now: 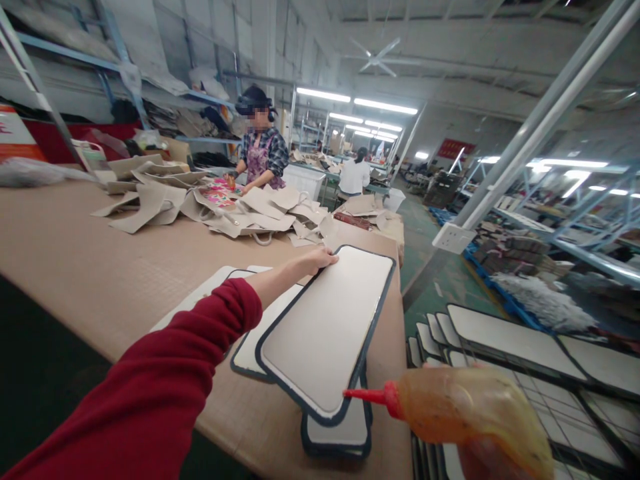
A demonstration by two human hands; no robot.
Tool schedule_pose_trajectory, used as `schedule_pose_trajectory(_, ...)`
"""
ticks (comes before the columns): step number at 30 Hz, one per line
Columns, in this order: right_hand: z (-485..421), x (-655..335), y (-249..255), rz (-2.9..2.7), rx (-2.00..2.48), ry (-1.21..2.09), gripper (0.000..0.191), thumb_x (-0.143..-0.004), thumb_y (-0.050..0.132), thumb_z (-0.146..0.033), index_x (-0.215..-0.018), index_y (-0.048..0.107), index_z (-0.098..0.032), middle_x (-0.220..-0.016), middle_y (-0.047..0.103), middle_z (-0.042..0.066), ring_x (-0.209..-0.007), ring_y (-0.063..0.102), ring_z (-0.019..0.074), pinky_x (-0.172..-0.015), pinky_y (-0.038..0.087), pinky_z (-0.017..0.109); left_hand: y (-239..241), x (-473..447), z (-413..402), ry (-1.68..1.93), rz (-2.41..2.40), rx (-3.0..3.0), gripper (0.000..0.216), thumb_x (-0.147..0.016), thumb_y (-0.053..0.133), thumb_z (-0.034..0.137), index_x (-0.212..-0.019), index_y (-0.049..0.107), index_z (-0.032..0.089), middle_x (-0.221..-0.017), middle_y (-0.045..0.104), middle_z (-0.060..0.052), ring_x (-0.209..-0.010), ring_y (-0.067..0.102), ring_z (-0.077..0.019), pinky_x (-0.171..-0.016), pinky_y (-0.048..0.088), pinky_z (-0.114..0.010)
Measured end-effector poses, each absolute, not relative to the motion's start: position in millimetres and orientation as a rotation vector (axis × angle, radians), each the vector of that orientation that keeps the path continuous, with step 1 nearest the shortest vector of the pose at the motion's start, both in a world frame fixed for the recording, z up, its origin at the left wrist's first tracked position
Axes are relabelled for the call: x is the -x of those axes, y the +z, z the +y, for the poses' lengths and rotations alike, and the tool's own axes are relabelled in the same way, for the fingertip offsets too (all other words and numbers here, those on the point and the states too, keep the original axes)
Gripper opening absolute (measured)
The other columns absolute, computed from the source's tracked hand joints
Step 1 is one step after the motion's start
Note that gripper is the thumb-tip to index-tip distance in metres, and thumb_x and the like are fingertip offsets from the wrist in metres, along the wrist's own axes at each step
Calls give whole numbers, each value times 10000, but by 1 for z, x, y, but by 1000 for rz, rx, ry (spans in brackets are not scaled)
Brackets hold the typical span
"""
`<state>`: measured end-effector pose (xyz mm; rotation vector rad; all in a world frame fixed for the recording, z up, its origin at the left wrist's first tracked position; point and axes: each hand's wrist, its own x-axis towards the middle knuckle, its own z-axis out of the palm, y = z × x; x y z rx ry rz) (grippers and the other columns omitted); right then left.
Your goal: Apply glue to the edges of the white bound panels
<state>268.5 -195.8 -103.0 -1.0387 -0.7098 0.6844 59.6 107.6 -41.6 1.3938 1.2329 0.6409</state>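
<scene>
My left hand (323, 259) is closed on the far left edge of a white panel with a dark rim (330, 327), which is tilted above the table. At its near right corner is the red nozzle of a squeeze bottle of amber liquid, likely glue (450, 403). My right hand (483, 459) is wrapped round this bottle, mostly hidden behind it. Beneath the held panel lies another rimmed panel (337, 430), only its near end showing. More such panels (255, 347) rest to the left, partly covered by my left forearm.
Beige fabric pieces (270, 213) are heaped across the far side of the brown table (165, 267). Behind them stands a person in a patterned apron (263, 157). Right of the table, many rimmed panels (520, 340) lie on a wire rack. A slanted metal post with a socket (454, 238) rises there.
</scene>
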Motion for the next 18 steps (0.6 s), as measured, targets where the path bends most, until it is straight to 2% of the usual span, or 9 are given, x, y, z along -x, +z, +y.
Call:
schedule_pose_trajectory(3,-197,-268,-104,-707,1033,666,727,-469,871,-240,-1158,642,-273,-1027,724,102,-808,706,325,-662,608,440,-46,-58,114,644,1242,-1378,89,-856,629,231,-829,559,182,-604,563,33,-588,576,-141,-650,534,-280)
schedule_pose_trajectory(8,-201,-263,-104,-724,1043,696,699,-522,860,-244,-1181,632,-290,-1045,725,83,-822,710,307,-696,602,406,-50,-55,121,662,1241,-1352,105,-864,608,209,-786,543,181,-632,587,16,-617,595,-157,-693,542,-316)
schedule_pose_trajectory(18,-206,-264,-110,-706,1026,660,670,-531,849,-242,-1165,635,-287,-1048,730,74,-854,711,320,-710,610,425,-53,-47,128,760,1262,-1291,103,-843,640,210,-790,554,188,-642,572,28,-608,576,-138,-665,524,-274)
